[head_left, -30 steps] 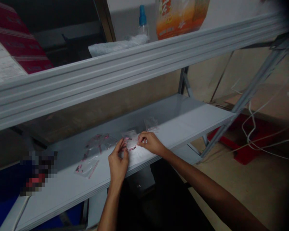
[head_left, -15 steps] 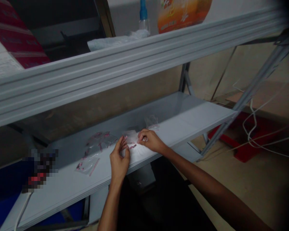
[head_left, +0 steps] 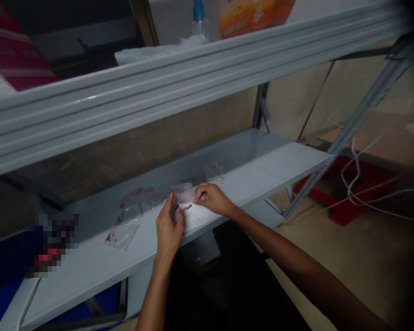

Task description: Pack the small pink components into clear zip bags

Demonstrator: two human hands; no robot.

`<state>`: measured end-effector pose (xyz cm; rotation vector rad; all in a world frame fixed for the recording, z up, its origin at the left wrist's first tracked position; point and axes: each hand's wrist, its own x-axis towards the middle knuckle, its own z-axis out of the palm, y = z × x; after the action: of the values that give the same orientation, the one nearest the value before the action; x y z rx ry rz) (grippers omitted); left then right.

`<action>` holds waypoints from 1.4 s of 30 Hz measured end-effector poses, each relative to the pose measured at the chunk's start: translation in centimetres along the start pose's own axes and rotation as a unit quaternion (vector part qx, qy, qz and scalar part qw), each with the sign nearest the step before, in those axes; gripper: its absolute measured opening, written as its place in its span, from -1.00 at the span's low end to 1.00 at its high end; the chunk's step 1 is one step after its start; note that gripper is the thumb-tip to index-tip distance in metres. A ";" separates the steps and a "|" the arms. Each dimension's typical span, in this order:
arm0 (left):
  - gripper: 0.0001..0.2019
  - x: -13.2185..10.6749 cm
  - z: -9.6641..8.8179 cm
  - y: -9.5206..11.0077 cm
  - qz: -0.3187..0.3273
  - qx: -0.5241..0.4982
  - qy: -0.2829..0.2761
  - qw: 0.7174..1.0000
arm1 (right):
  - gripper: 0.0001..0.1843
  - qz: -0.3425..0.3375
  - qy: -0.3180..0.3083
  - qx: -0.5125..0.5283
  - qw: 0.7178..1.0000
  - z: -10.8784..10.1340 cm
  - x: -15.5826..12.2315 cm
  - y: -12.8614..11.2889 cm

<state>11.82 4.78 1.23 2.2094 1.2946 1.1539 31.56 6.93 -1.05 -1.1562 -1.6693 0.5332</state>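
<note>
Between my hands, a small clear zip bag [head_left: 184, 193] lies on the white lower shelf [head_left: 272, 158]. My right hand [head_left: 212, 198] has thumb and forefinger pinched together at the bag's right edge. To the left of it, my left hand [head_left: 169, 225] is curved with thumb and fingers apart, beside the bag's left end. A small dark piece [head_left: 189, 207] rests on the shelf just in front of the bag, and another dark bit [head_left: 176, 207] shows by the left fingertips; whether the fingers touch it I cannot tell.
Left of my hands lie clear bags [head_left: 141, 202] with small pink and dark pieces, and a pink-edged bag [head_left: 122, 236]. Another clear bag [head_left: 213, 172] lies behind my right hand. The upper shelf edge [head_left: 158, 92] crosses above. White cables [head_left: 353, 170] hang at right.
The whole view has shifted slightly. My right fingertips have moved a little along the bag's right edge; my left hand stays nearly in place, its fingers a bit straighter.
</note>
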 end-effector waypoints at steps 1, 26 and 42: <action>-0.45 0.0 0.0 -0.1 -0.002 0.006 0.003 1.000 | -0.87 0.000 0.000 0.004 1.000 0.0 0.0 0.0; -0.54 -0.5 -1.3 -1.0 -0.033 0.006 0.048 0.998 | -0.71 0.107 0.027 0.228 0.967 0.0 0.4 0.9; -0.70 -0.3 -3.4 -2.0 0.014 0.107 -0.013 0.994 | -0.80 0.143 0.132 -0.181 0.964 -6.8 0.8 0.7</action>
<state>7.99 5.21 1.90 2.3907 1.4416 1.0346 37.90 6.77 1.56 -1.6750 -1.4088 0.2361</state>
